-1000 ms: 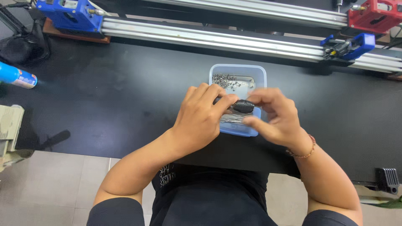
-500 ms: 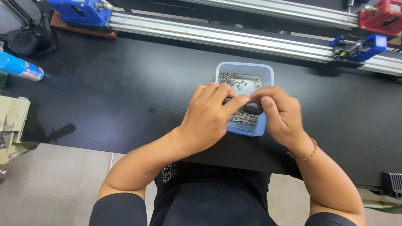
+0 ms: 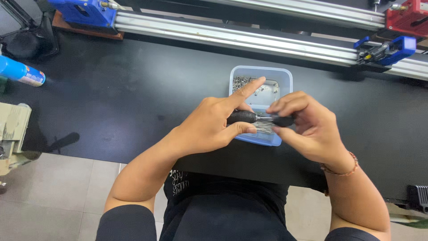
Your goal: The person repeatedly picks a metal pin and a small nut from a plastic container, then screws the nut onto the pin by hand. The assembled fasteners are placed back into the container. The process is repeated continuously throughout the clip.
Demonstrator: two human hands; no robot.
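My left hand grips a black knurled handle with thumb and fingers, its index finger stretched out over the box. My right hand pinches a second black piece. A thin metal shaft joins the two pieces, held level just above the near half of a pale blue plastic box. Several small metal parts lie in the box's far left corner, and thin metal pins lie under the tool.
The box sits on a black table. Aluminium rails run along the far side, with a blue block, a blue clamp and a red block. A blue spray can lies at the left edge.
My hands have drawn apart a little, so the metal shaft between the two black pieces now shows. My left index finger has straightened out over the box.
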